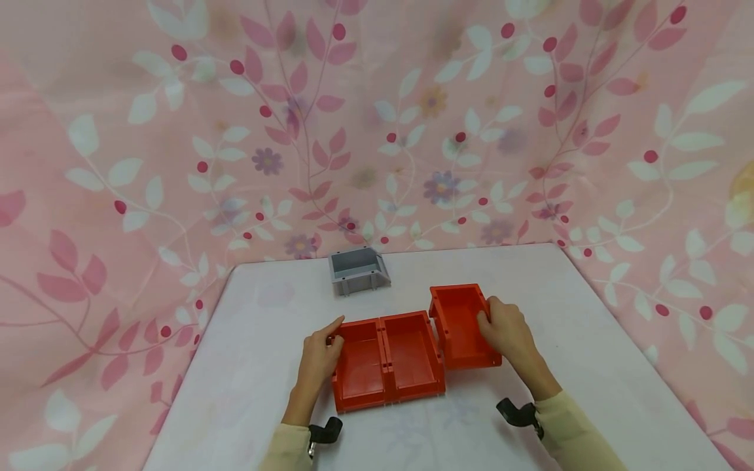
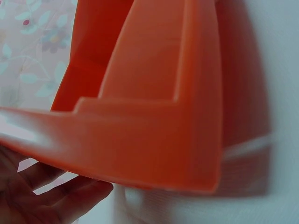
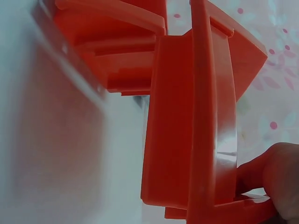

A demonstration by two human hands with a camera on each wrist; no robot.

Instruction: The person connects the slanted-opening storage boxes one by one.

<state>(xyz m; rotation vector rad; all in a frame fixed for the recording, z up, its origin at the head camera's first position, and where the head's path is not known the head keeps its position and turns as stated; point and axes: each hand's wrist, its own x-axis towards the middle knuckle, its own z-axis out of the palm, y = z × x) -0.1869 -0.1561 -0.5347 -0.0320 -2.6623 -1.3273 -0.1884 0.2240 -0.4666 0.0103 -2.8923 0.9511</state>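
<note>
Two red plastic bins, the left bin (image 1: 359, 366) and the middle bin (image 1: 411, 356), sit side by side with their walls meeting. My left hand (image 1: 318, 356) holds the left bin by its outer side wall, thumb at the rim; in the left wrist view its fingers (image 2: 86, 198) lie along that wall. A third red bin (image 1: 462, 320) is gripped by my right hand (image 1: 511, 330) at its right wall. It sits higher and farther back than the pair, its left side right at the middle bin's right edge. In the right wrist view, this bin (image 3: 170, 130) is tilted.
A grey bin (image 1: 360, 283) stands near the back edge of the white-covered table (image 1: 265, 307). Behind it hangs a pink floral cloth (image 1: 377, 163). Black wrist mounts (image 1: 518, 413) stick out from both cream sleeves (image 1: 577, 432).
</note>
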